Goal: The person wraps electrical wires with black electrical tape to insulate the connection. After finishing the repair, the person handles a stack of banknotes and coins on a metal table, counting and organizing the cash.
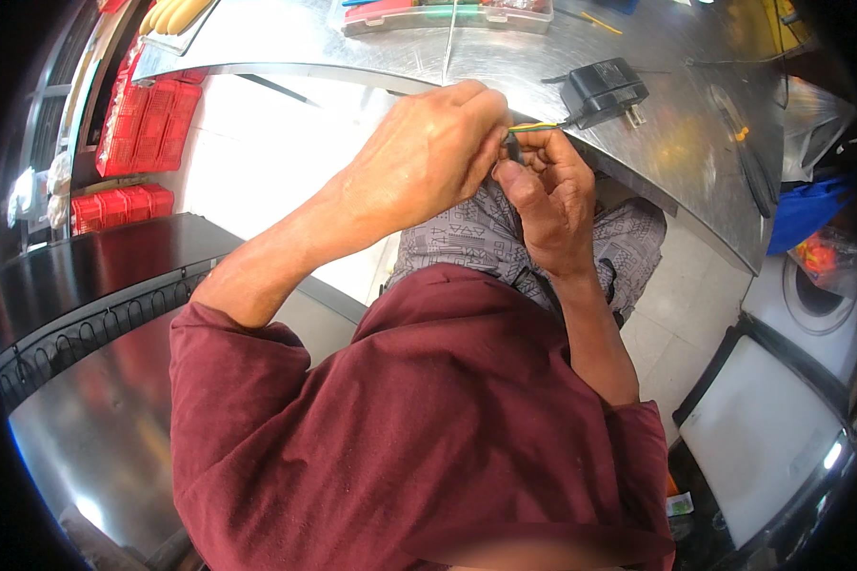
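A small dark component (510,147) attached to a thin yellow and green wire (535,126) is held just off the near edge of the shiny steel tabletop (676,143), above the lap. It is pinched between the fingers (512,176) of the right hand (548,195), which are closed on it from below. The left hand (428,157) is brought in from the left, its fingers curled together onto the same component; the exact contact is hidden by the knuckles. The wire is seen running right to a black plug-in power adapter (605,90) lying on the tabletop. Further back, a clear plastic compartment box with red contents (448,14) is noted. Red plastic crates (148,124) are stacked at far left.
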### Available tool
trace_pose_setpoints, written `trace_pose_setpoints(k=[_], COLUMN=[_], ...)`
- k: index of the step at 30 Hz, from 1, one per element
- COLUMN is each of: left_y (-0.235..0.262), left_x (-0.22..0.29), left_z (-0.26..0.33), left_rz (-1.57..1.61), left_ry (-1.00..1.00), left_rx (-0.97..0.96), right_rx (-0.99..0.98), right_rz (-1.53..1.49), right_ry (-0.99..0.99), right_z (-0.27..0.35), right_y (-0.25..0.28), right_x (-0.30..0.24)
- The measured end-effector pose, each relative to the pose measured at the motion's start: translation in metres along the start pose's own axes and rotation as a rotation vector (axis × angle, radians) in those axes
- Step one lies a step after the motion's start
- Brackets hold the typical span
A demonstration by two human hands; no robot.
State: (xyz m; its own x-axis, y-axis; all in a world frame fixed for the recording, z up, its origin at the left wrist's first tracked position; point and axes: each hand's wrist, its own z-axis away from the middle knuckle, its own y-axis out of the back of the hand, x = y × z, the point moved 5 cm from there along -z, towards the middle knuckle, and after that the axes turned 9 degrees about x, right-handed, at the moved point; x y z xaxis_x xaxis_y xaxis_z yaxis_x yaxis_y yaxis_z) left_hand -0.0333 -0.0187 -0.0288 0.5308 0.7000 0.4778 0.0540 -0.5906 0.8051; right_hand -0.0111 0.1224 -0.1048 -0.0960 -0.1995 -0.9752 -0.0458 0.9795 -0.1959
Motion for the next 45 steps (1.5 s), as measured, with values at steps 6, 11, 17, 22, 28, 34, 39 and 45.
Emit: trace_pose_setpoints(k=[6, 11, 17, 22, 28, 34, 39, 45], left_y=[-0.003, -0.004, -0.002, 0.01, 0.018, 0.026, 0.026, 0.026], left_x=[-0.006, -0.008, -0.009, -0.004, 0.001, 0.006, 0.005, 0.005], left_z=[-0.001, -0.003, -0.006, -0.003, 0.003, 0.005, 0.008, 0.005], left_rz=[0.067, 0.098, 0.065, 0.069, 0.096, 0.058, 0.082, 0.036], left_ry=[0.026, 0.068, 0.074, 0.047, 0.05, 0.018, -0.012, -0.049], left_rx=[0.046, 0.044, 0.061, 0.09, 0.117, 0.151, 0.16, 0.196], right_rx=[-0.005, 0.013, 0.0, 0.111, -0.044, 0.006, -0.088, -0.164], right_rz=[-0.037, -0.116, -0.099, -0.16, 0.055, 0.269, 0.547, 0.675], right_ry=[0.044, 0.018, -0.057, 0.047, 0.11, 0.056, 0.041, 0.005], right_z=[-0.001, 0.0, 0.002, 0.02, 0.015, -0.022, -0.06, -0.078], right_y=[0.003, 0.004, 0.007, 0.006, 0.02, 0.014, 0.001, -0.009], right_x=[0.004, 0.007, -0.004, -0.034, -0.063, -0.096, -0.101, -0.09])
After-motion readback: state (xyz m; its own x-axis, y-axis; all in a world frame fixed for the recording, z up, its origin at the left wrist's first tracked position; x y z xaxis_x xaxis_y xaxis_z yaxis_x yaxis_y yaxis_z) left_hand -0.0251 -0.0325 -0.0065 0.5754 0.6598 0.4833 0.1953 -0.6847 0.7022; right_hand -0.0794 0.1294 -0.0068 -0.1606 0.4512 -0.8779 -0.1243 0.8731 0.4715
